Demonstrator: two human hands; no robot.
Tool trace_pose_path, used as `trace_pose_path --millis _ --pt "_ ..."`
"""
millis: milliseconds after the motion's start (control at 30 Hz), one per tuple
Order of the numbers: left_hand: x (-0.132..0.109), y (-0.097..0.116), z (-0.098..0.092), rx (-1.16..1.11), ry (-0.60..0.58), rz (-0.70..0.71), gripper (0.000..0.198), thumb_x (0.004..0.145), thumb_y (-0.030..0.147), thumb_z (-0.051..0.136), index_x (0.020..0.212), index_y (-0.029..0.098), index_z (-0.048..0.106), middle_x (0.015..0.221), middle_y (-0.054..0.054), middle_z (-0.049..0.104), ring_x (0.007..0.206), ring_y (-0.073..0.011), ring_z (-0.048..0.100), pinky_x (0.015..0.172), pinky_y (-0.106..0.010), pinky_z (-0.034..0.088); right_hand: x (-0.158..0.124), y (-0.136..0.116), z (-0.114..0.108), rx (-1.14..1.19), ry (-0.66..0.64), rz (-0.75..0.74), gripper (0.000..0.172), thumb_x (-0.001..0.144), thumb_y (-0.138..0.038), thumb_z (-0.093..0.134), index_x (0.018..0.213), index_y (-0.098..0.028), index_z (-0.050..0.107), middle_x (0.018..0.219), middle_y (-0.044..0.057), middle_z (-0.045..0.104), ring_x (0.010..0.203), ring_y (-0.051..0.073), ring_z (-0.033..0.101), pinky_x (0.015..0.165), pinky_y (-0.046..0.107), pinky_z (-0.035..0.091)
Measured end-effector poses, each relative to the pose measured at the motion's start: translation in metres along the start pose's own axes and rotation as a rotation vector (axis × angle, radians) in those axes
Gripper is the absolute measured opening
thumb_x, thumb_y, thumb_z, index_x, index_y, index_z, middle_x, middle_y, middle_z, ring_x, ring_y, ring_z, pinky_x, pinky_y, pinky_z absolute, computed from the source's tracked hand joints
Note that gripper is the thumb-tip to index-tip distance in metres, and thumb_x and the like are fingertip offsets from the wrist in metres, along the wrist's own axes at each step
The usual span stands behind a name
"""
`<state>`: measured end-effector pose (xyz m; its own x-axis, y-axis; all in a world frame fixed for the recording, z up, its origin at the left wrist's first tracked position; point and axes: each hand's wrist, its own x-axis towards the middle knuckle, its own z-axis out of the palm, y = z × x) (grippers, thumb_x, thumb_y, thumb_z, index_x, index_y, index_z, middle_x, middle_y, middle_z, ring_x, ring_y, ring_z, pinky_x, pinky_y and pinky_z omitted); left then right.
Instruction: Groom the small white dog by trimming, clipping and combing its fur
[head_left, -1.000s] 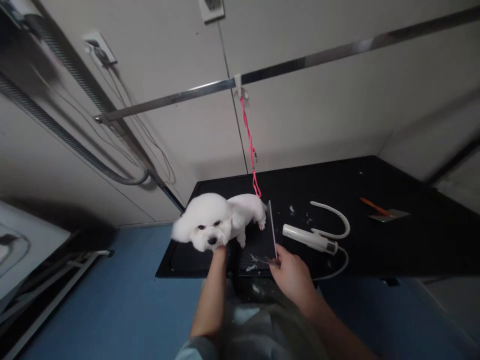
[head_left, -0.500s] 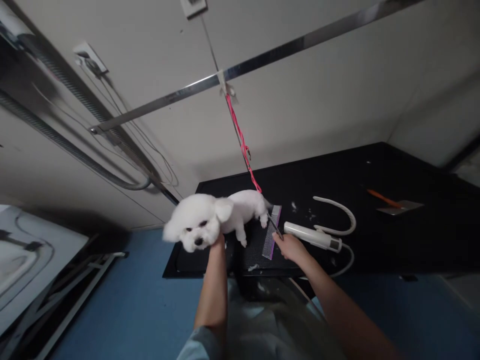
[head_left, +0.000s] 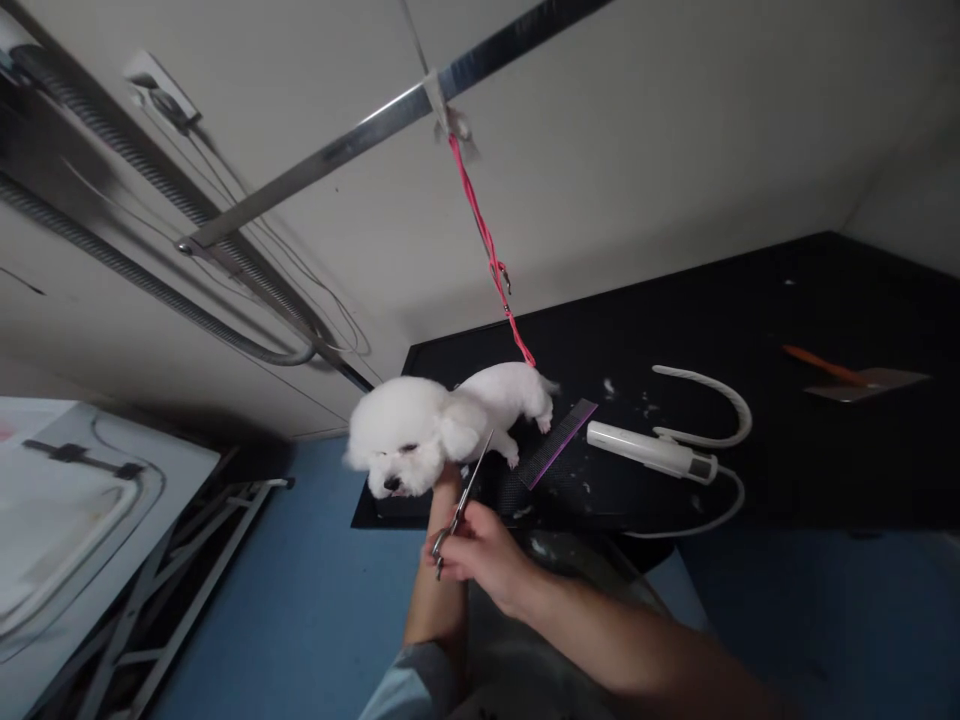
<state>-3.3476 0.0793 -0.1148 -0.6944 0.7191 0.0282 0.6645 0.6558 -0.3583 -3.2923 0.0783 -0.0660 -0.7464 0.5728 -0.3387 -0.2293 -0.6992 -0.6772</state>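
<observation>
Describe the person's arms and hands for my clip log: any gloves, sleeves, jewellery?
Both hands are bare, with no gloves, and no rings or watch can be made out. The left hand is mostly hidden behind the right hand. Both forearms are uncovered. A light blue-grey sleeve shows at the left upper arm, at the bottom edge; the right arm leaves the frame with no sleeve in view.

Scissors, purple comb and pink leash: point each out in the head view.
Thin silver metal scissors [head_left: 463,492], head view, on the blades above the right hand.
Flat purple comb [head_left: 559,443], head view, mid-spine.
Pink cord leash [head_left: 487,240], head view, mid-length below the bar.
</observation>
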Motion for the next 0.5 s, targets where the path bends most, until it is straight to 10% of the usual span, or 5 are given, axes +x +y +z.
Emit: trace_pose_path --millis 167,267,500 --pt "-0.011 -0.004 -0.008 0.856 -0.036 0.079 0.043 0.073 -0.019 0.048 0.096 0.004 0.076 0.103 -0.009 0.074 0.11 -0.0204 0.066 0.093 -0.025 0.053 0.006 -0.012 0.014 0.085 -0.006 0.004 0.05 0.057 -0.041 0.08 0.092 -0.021 0.051 0.084 -0.003 0.064 0.08 0.014 0.067 0.081 0.032 0.046" --pt "0.0 -0.012 -0.002 0.914 -0.225 0.145 0.055 0.073 -0.022 0.044 0.106 0.009 0.076 0.113 -0.008 0.073 0.111 -0.0183 0.066 0.088 -0.023 0.054 0.011 -0.008 0.016 0.176 -0.001 0.069 0.057 0.049 -0.032 0.081 0.092 -0.023 0.045 0.081 -0.004 0.064 0.077 0.017 0.068 0.077 0.034 0.048" --pt "0.001 -0.017 0.003 0.891 -0.134 0.122 0.059 0.071 -0.025 0.044 0.106 0.01 0.076 0.107 -0.005 0.073 0.098 -0.0136 0.069 0.08 -0.017 0.054 0.016 -0.002 0.018 0.137 0.0 0.039 0.048 0.054 -0.031 0.076 0.092 -0.021 0.047 0.081 -0.004 0.064 0.076 0.014 0.067 0.077 0.032 0.047"
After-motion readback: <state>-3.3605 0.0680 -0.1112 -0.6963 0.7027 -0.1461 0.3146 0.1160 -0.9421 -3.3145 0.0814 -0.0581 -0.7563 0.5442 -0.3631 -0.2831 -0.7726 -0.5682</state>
